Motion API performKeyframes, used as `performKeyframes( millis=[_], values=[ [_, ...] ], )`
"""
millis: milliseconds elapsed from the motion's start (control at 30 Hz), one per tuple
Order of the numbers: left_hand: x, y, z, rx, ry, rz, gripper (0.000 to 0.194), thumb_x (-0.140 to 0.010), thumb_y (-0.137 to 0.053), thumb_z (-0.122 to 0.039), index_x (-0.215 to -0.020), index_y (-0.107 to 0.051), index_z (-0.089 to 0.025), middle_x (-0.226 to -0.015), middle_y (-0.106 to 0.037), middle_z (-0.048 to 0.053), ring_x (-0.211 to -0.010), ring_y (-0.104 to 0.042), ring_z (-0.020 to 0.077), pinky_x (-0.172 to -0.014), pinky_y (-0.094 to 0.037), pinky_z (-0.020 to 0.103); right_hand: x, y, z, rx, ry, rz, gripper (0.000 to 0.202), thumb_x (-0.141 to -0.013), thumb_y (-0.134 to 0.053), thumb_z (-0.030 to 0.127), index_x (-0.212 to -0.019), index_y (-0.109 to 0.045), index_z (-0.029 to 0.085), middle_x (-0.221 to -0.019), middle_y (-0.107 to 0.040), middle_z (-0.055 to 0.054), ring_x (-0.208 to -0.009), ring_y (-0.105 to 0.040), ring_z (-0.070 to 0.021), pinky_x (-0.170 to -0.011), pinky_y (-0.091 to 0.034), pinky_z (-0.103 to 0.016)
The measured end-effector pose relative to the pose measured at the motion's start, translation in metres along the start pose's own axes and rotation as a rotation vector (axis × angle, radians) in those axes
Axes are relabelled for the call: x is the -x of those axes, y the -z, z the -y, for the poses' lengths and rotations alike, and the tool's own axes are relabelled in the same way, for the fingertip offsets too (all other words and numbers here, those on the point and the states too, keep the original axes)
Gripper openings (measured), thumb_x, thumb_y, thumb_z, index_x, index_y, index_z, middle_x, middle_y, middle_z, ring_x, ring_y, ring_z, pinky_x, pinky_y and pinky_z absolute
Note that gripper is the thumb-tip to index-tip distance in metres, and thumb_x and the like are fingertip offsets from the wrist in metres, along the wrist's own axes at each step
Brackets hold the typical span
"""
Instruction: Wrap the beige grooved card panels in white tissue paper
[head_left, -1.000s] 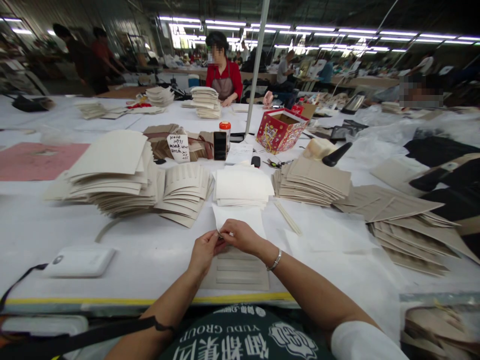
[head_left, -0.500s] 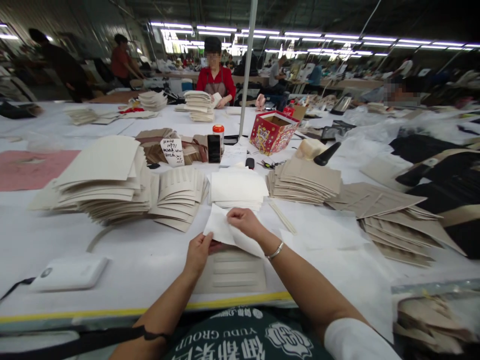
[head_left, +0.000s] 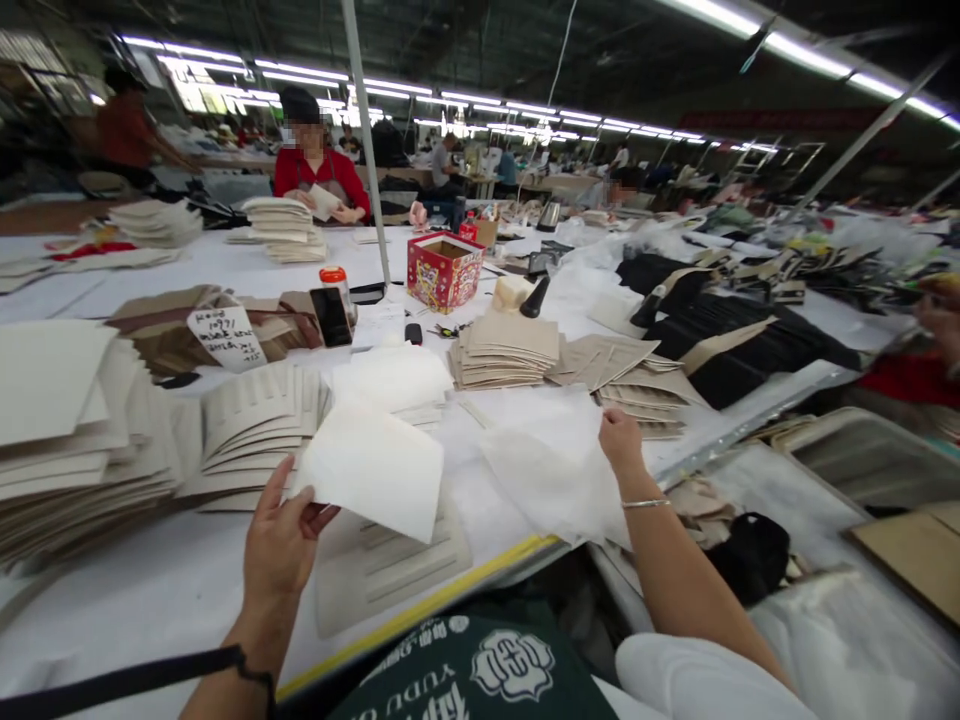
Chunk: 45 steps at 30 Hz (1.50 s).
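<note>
On my feed the left hand (head_left: 285,535), the nearer one, pinches the white sheet (head_left: 379,465) by its left edge, just left of frame centre, the sheet's length sloping toward lower right, while the right hand (head_left: 621,438) clenches the translucent film (head_left: 551,455), right of centre.

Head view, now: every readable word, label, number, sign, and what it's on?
"10991" (likely reading): handwritten on the white tag; its other handwriting too blurred.
"YUDU": upside down, on the dark green garment; remaining lettering cut off or unclear.
Red box, orange-lidded jar: any print too small or blurred.
</note>
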<state>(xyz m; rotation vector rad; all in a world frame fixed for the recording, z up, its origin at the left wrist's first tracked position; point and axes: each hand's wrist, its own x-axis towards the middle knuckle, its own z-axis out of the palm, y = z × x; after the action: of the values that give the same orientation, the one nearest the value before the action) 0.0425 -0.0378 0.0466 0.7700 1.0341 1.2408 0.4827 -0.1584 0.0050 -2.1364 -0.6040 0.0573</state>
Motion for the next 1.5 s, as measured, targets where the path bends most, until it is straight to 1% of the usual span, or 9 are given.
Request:
performKeyframes(
  millis=[133,300,500,633,800,1000,1067,1233,1500],
  values=[
    [0.005,-0.022,-0.020,-0.061,-0.081,0.029,0.061,-0.059,-0.063,-0.014,-0.118,-0.051,-0.027,-0.062,-0.061,-0.006,-0.051,-0.061,0.0108,-0.049,-0.055,0.023,0.003,0.015,-0.027,0.420,0.085,0.053,0.023,-0.066,-0.041,0.016,-0.074,-0.062,0.010,-0.074,-0.060,-0.012,-0.077,-0.054,-0.0224,-0.069,-0.041,-0.032],
    [0.016,-0.042,-0.042,-0.094,-0.158,0.063,0.051,-0.059,-0.064,-0.018,-0.110,-0.057,-0.019,-0.062,-0.060,-0.005,-0.054,-0.063,0.0114,-0.057,-0.056,0.026,0.030,0.017,0.013,0.354,0.413,-0.014,0.050,-0.071,-0.044,0.013,-0.121,-0.045,0.005,-0.123,-0.044,-0.022,-0.118,-0.037,-0.0297,-0.096,-0.031,-0.044],
    [0.052,-0.058,-0.061,-0.118,-0.205,0.171,0.036,-0.062,-0.069,-0.026,-0.095,-0.062,-0.015,-0.079,-0.065,0.002,-0.078,-0.065,0.0186,-0.080,-0.052,0.037,0.134,-0.016,0.083,-0.202,0.856,0.871,0.082,-0.069,-0.064,0.046,-0.136,-0.023,0.021,-0.137,-0.032,-0.011,-0.124,-0.033,-0.0240,-0.103,-0.029,-0.041],
    [0.086,-0.056,-0.069,-0.229,-0.226,0.306,0.058,-0.059,-0.073,-0.023,-0.113,-0.054,-0.018,-0.102,-0.065,0.008,-0.105,-0.056,0.0252,-0.086,-0.048,0.037,0.187,-0.058,0.097,-0.318,0.869,0.940,0.103,-0.058,-0.073,0.043,-0.139,-0.014,0.018,-0.141,-0.023,-0.016,-0.128,-0.024,-0.0277,-0.105,-0.024,-0.045],
    [0.106,-0.035,-0.079,-0.659,-0.453,0.345,0.038,-0.076,-0.058,-0.028,-0.113,-0.055,-0.018,-0.097,-0.067,0.006,-0.089,-0.064,0.0214,-0.075,-0.053,0.033,0.194,-0.082,0.112,-0.507,0.816,0.662,0.055,-0.075,-0.059,0.033,-0.125,-0.043,0.017,-0.128,-0.043,-0.013,-0.122,-0.034,-0.0262,-0.101,-0.030,-0.044],
    [0.079,0.002,-0.086,-1.109,-1.119,0.023,0.022,-0.074,-0.060,-0.025,-0.094,-0.067,-0.021,-0.092,-0.065,0.007,-0.095,-0.057,0.0224,-0.091,-0.041,0.037,0.177,-0.055,0.132,-0.657,0.487,0.910,0.018,-0.076,-0.053,0.027,-0.087,-0.063,0.017,-0.083,-0.064,-0.004,-0.079,-0.060,-0.0191,-0.072,-0.049,-0.032],
    [0.066,0.010,-0.076,-0.975,-1.024,-0.024,0.017,-0.071,-0.062,-0.028,-0.085,-0.069,-0.019,-0.103,-0.061,0.009,-0.105,-0.051,0.0247,-0.095,-0.037,0.038,0.177,-0.043,0.135,-0.629,0.362,1.079,0.018,-0.071,-0.055,0.026,-0.083,-0.063,0.015,-0.072,-0.064,-0.003,-0.070,-0.061,-0.0176,-0.063,-0.049,-0.029],
    [0.047,0.024,-0.024,-0.231,-0.137,0.180,0.031,-0.070,-0.061,-0.038,-0.095,-0.058,-0.019,-0.102,-0.063,0.007,-0.087,-0.060,0.0203,-0.074,-0.050,0.032,0.185,-0.023,0.130,-0.425,0.038,1.541,0.030,-0.077,-0.044,0.039,-0.077,-0.061,0.013,-0.050,-0.059,-0.001,-0.041,-0.056,-0.0142,-0.042,-0.046,-0.025],
    [0.079,0.033,0.037,-0.043,0.360,0.277,0.058,-0.054,-0.076,-0.027,-0.105,-0.055,-0.011,-0.095,-0.067,0.011,-0.092,-0.061,0.0260,-0.081,-0.049,0.036,0.181,-0.015,0.114,-0.364,-0.123,1.587,0.047,-0.082,-0.038,0.055,-0.071,-0.059,0.015,-0.046,-0.057,-0.002,-0.037,-0.052,-0.0122,-0.038,-0.046,-0.024]
  ],
)
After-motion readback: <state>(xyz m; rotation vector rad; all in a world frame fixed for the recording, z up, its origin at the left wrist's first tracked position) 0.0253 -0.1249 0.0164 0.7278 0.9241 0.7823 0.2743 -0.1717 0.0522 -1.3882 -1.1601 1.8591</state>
